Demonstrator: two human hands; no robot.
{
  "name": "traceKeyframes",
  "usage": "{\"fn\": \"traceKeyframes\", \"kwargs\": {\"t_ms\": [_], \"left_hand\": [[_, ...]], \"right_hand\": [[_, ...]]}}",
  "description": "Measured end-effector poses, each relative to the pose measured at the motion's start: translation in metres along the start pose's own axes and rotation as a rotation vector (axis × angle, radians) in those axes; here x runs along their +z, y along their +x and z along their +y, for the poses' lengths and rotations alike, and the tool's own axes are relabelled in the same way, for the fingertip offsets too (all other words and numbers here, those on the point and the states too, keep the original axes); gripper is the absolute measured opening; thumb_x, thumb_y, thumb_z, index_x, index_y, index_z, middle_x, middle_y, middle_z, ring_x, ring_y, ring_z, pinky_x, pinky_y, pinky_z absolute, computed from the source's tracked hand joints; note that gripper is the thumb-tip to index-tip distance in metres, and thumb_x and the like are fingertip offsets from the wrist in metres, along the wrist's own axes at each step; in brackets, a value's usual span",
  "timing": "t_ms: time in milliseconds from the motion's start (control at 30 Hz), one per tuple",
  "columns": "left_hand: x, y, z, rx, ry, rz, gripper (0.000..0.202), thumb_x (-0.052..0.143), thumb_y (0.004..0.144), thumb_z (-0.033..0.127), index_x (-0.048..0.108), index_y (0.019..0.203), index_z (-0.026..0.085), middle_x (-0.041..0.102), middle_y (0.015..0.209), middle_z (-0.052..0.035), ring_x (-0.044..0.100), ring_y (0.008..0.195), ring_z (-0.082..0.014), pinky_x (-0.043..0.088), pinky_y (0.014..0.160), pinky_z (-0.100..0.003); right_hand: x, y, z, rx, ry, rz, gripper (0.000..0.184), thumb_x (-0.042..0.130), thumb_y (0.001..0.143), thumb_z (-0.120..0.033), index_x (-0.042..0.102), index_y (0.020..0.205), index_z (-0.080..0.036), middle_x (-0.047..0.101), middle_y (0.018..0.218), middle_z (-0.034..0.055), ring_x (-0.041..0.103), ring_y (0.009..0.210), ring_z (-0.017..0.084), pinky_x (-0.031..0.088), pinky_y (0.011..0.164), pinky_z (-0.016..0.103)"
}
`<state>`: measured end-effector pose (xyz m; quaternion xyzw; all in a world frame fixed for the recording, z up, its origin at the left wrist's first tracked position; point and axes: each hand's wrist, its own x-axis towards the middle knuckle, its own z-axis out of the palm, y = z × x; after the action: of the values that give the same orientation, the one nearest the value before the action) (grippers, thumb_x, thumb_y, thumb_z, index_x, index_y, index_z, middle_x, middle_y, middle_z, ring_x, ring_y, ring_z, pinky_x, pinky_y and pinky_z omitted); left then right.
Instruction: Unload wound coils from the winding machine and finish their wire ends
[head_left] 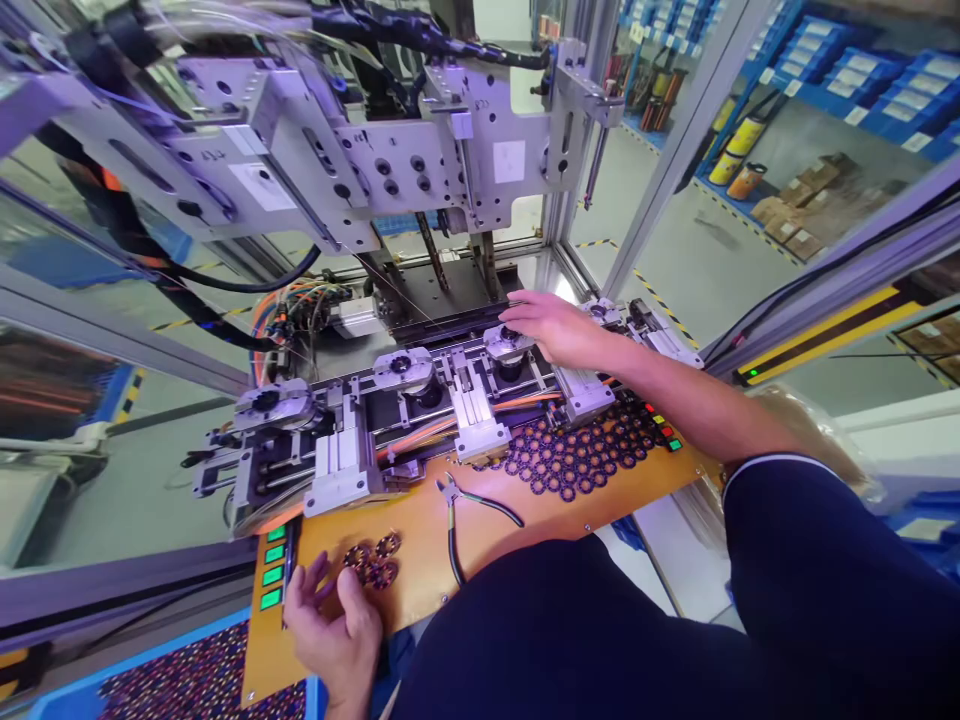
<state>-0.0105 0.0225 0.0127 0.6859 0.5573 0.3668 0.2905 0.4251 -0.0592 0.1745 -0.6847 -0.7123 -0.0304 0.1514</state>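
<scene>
My right hand reaches over a clamp fixture in the machine's row, fingers stretched out and apart. Its fingertips are at the fixture's top; I cannot tell whether they touch it. At the lower left, my left hand is open, palm partly up, with fingers loosely bent and nothing visible in them. Just beyond it, several copper-wound rings lie on the orange board. Green buttons line the board's left edge, close to my left fingers. Cutting pliers rest on the board with handles spread.
Many dark rings cover the board's right part, below coloured buttons. More clamp fixtures stand along the row. A large machine head hangs above. A blue bin of small parts sits at lower left.
</scene>
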Motion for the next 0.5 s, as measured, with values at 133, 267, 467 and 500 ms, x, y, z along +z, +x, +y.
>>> {"fn": "traceKeyframes", "kwargs": {"t_ms": [133,267,467,500], "left_hand": [[0.0,0.0,-0.001,0.01,-0.009,-0.003,0.078,0.06,0.083,0.047,0.04,0.146,0.007,0.061,0.132,-0.0257,0.066,0.111,-0.0344,0.053,0.096,-0.055],[0.0,0.0,-0.001,0.022,-0.013,-0.006,0.074,0.06,0.084,0.046,0.041,0.144,0.008,0.062,0.131,-0.0245,0.066,0.113,-0.0335,0.052,0.098,-0.054],[0.0,-0.001,-0.002,0.025,-0.013,0.022,0.071,0.06,0.084,0.046,0.043,0.144,0.011,0.064,0.13,-0.0208,0.067,0.108,-0.0293,0.052,0.096,-0.05],[0.0,-0.002,-0.002,0.027,-0.015,0.022,0.07,0.06,0.084,0.046,0.043,0.143,0.012,0.064,0.13,-0.0202,0.067,0.107,-0.0286,0.052,0.096,-0.049]], "right_hand": [[0.016,-0.015,-0.001,0.035,-0.002,0.014,0.056,0.045,0.079,0.006,0.066,0.126,-0.015,0.061,0.14,0.0091,0.038,0.145,0.029,0.041,0.11,0.056],[0.018,-0.016,-0.001,0.026,-0.004,0.035,0.051,0.049,0.081,0.002,0.068,0.124,-0.015,0.064,0.137,0.0085,0.04,0.144,0.03,0.042,0.11,0.053],[0.018,-0.012,-0.007,0.064,0.031,0.027,0.057,0.047,0.08,0.005,0.066,0.129,-0.016,0.061,0.14,0.0087,0.037,0.147,0.027,0.039,0.112,0.053],[0.019,-0.012,-0.008,0.071,0.034,0.02,0.057,0.047,0.08,0.006,0.066,0.128,-0.017,0.062,0.139,0.0083,0.038,0.146,0.027,0.04,0.111,0.053]]}}
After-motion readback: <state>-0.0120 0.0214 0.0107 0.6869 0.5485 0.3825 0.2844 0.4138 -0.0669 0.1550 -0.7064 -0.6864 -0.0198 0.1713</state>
